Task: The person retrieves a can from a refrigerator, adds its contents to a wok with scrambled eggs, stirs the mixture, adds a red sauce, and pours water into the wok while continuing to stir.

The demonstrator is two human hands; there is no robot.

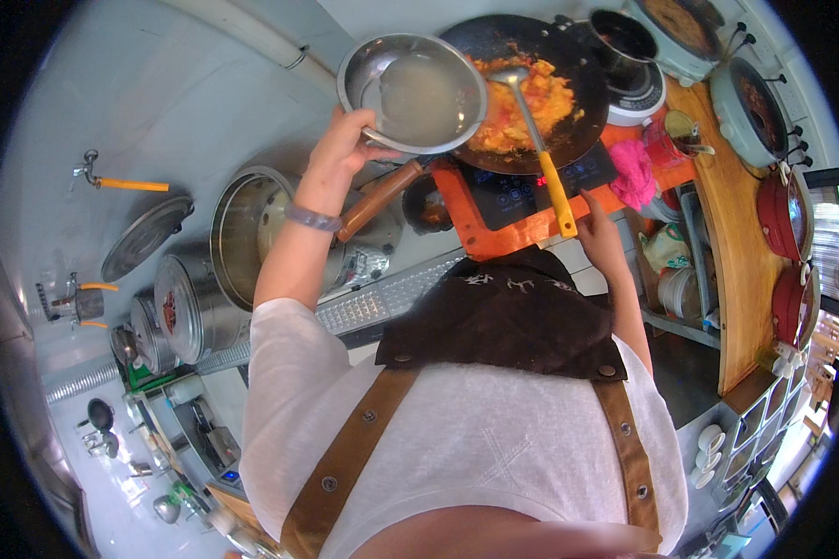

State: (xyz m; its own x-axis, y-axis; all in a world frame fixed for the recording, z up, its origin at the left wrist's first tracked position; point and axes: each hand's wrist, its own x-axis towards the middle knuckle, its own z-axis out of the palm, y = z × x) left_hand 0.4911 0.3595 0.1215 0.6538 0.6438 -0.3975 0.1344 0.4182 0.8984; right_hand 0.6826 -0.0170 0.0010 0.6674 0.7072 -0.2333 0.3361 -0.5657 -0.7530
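My left hand [349, 143] grips the rim of a stainless steel bowl [412, 94] with cloudy liquid in it, held up beside the wok. The dark wok [524, 42], its wooden handle [381, 200] towards the lower left, holds a cooked orange-yellow food [549, 98] with red bits, perhaps egg and tomato. A metal ladle or turner with a yellow handle [558, 199] leans in it, its head on the food. Under the wok is a black induction cooker [510, 199] with a lit red display. My right hand [598, 227] is by the orange counter edge, near the yellow handle; whether it touches the handle is unclear.
A pink cloth [631, 175] and a red can [664, 143] sit right of the cooker. Beyond are a small dark pot [622, 38] and pale green electric pans [748, 112]. To the left stand a large open steel pot [234, 237] and a lidded steel pot [182, 307].
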